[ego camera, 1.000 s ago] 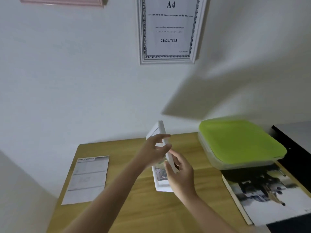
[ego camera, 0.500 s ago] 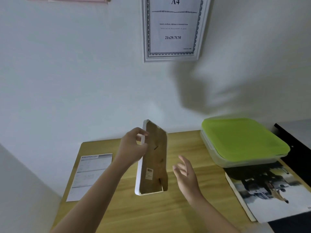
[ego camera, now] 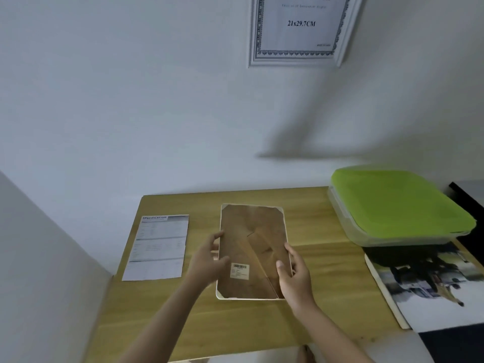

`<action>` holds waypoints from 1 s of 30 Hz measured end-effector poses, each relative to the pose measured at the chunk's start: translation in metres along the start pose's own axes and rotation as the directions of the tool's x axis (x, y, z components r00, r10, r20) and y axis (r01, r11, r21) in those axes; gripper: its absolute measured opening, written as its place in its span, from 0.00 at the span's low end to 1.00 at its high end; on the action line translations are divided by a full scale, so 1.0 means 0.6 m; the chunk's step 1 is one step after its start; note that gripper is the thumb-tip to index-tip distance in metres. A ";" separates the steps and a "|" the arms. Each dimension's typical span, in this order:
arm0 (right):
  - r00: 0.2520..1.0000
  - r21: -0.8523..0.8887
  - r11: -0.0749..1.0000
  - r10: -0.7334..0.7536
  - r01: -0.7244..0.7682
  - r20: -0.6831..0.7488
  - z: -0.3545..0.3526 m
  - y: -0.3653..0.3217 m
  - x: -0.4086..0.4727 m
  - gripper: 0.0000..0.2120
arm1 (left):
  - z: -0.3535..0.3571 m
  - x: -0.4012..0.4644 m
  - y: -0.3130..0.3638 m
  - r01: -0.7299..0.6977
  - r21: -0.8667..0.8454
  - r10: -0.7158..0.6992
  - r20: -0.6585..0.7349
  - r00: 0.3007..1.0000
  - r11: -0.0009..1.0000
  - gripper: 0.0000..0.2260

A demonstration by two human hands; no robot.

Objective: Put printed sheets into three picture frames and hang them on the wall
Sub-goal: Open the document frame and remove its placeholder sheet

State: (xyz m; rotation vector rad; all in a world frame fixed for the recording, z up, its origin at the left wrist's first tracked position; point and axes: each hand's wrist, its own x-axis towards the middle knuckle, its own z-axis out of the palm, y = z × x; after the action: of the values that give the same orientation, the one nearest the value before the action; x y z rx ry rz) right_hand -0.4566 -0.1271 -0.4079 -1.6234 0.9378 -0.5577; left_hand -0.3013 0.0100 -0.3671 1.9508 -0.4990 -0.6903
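Wall [ego camera: 131, 100]: flat, pale, matt. One white moulded frame [ego camera: 301, 30] already hangs there, holding a bordered sheet printed "21x29.7CM"; its top is cut off by the view.

Table [ego camera: 327, 297]: light wood grain, smooth. On it, from right: a box [ego camera: 400, 205] of clear plastic with a rounded green lid; a glossy print [ego camera: 432, 284] with dark figures on white; a thin sheet [ego camera: 157, 247] headed "SPECIFICATION".

Small frame [ego camera: 252, 251]: a second ago it stood nearly on edge, front toward the viewer; half a second ago it was turned, brown back showing, held by the left hand alone. It now faces back-up over the table centre, between both hands. The backing is brown fibreboard with clipped corners, a folding stand and a barcode label, inside a thin white rim. Judged from this, the back is presented for opening, so loading a sheet is the step in hand.

Left hand [ego camera: 207, 260]: fingers curled on the frame's left edge. Right hand [ego camera: 296, 276]: thumb on the backing, fingers wrapped around the right edge.
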 end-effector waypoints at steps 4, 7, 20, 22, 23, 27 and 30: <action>0.999 -0.107 0.994 0.039 -0.037 0.026 0.010 0.026 -0.007 0.22 | 0.030 -0.021 -0.074 0.051 0.106 -0.060 0.080 0.995 0.993 0.35; 0.998 -0.184 0.982 0.056 -0.050 0.025 0.020 0.046 -0.006 0.22 | 0.039 -0.019 -0.119 0.116 0.132 -0.138 0.177 0.974 0.985 0.43; 0.997 -0.451 0.891 0.067 -0.041 0.041 0.042 0.074 0.012 0.24 | 0.028 -0.013 -0.179 -0.030 0.090 0.009 0.227 0.974 0.995 0.45; 0.997 -0.488 0.872 0.061 -0.032 0.044 0.041 0.078 0.018 0.24 | 0.025 -0.012 -0.182 -0.047 0.076 0.028 0.234 0.972 0.996 0.46; 0.997 -0.520 0.854 0.059 -0.027 0.046 0.040 0.080 0.023 0.23 | 0.024 -0.011 -0.183 -0.053 0.071 0.035 0.239 0.970 0.996 0.47; 0.991 -0.568 0.820 0.124 -0.071 0.055 0.035 0.071 0.050 0.21 | 0.017 -0.010 -0.185 -0.077 0.060 0.059 0.262 0.963 0.995 0.50; 0.990 -0.570 0.819 0.127 -0.073 0.057 0.040 0.045 0.092 0.21 | 0.013 -0.008 -0.187 -0.091 0.060 0.071 0.276 0.958 0.994 0.53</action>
State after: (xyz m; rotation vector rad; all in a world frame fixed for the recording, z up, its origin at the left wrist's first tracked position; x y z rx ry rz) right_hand -0.4142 -0.1599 -0.4467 -2.0928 1.1845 -0.1191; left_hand -0.3042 0.0576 -0.4690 1.8988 -0.7794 -0.9061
